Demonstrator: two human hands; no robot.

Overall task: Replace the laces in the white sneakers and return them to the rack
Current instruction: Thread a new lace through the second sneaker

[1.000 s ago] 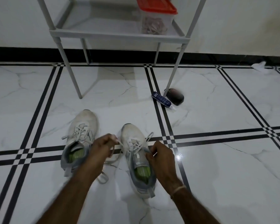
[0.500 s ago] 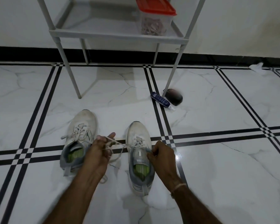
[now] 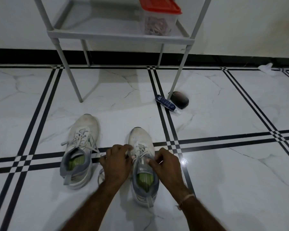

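Note:
Two white sneakers with green insoles stand on the marble floor, toes pointing away from me. The left sneaker [image 3: 81, 147] is laced, its lace ends lying loose. The right sneaker [image 3: 143, 142] lies between my hands. My left hand [image 3: 116, 162] pinches a white lace [image 3: 140, 150] at the shoe's left side, with lace looped round its fingers. My right hand [image 3: 163, 164] pinches the lace at the top eyelets on the right side. The grey rack [image 3: 120, 36] stands against the wall beyond the shoes.
A clear box with a red lid [image 3: 158, 17] sits on the rack's lowest shelf. A blue tube [image 3: 165, 102] and a dark round object [image 3: 180, 100] lie by the rack's right front leg. Crumpled white material [image 3: 266, 68] lies at the far right wall.
My left hand has moved right, in toward the right sneaker's laces, and the lace slack has been drawn in. My right hand has shifted up to the top eyelets.

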